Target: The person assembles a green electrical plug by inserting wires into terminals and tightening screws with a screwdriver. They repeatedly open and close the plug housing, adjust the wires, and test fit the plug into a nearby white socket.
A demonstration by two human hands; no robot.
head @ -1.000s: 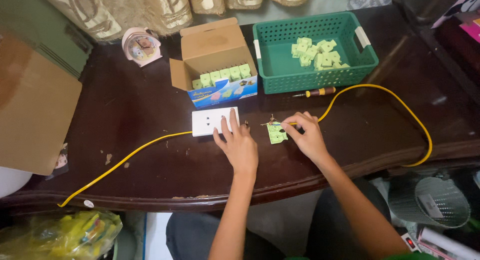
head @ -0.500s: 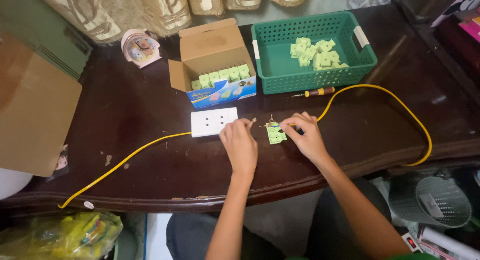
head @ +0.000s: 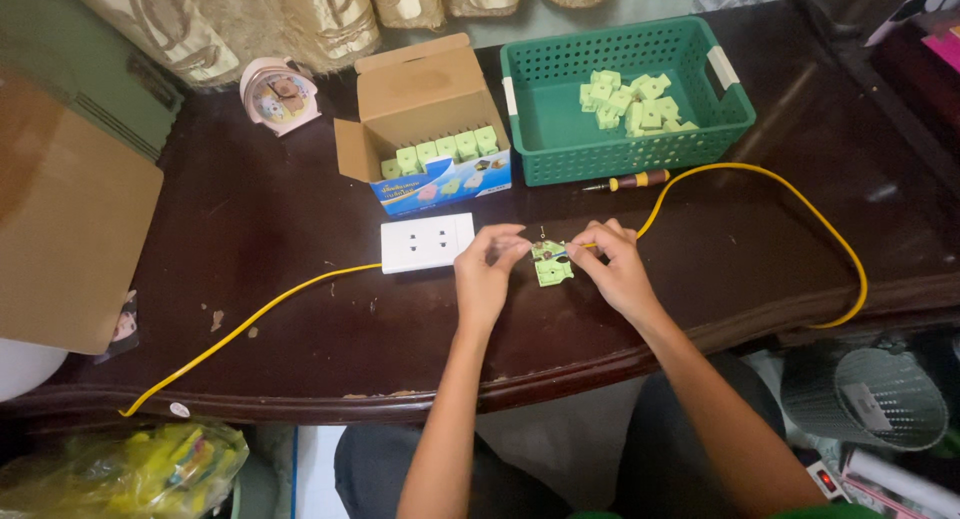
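A small light green plastic socket part (head: 550, 262) lies on the dark wooden table (head: 250, 209) between my hands. My left hand (head: 487, 276) pinches at its left edge with fingertips together. My right hand (head: 615, 264) presses on its right side and holds the end of the yellow cable (head: 790, 194) against it. A white socket plate (head: 427, 242) lies just left of my left hand, with another stretch of yellow cable running from it to the table's front left.
A green plastic basket (head: 625, 139) with several green parts stands behind my hands. An open cardboard box (head: 428, 119) holds more of them. A screwdriver (head: 630, 182) lies before the basket. A pink alarm clock (head: 278, 94) and a cardboard sheet (head: 70, 229) are at left.
My left hand has lifted off the table and moved right, its fingers now closed at the green part. My right hand stays on the part and cable end.
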